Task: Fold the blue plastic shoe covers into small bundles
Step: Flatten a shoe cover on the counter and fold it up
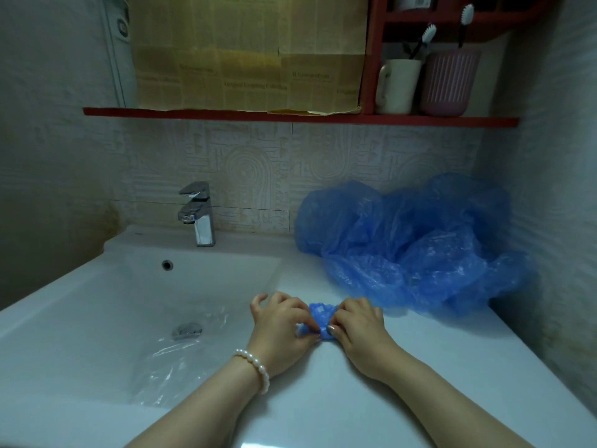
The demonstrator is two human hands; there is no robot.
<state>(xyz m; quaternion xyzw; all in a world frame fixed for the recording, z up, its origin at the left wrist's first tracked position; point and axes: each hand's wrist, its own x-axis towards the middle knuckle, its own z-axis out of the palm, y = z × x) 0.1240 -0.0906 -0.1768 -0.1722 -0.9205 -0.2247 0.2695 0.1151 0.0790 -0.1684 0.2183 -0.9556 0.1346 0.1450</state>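
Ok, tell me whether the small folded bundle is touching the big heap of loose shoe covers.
Apart. The head view shows bare white countertop between the small bundle, pinched by both hands, and the heap behind it.

Both hands pinching small blue bundle (pixel 318 320), countertop (pixel 420 367)

White sink (pixel 97 305) with chrome faucet (pixel 198 213); clear plastic film (pixel 181 354) lies in the basin. Red shelf (pixel 300 116) carries white mug (pixel 397 87) and pink cup (pixel 447 84), each holding toothbrushes.
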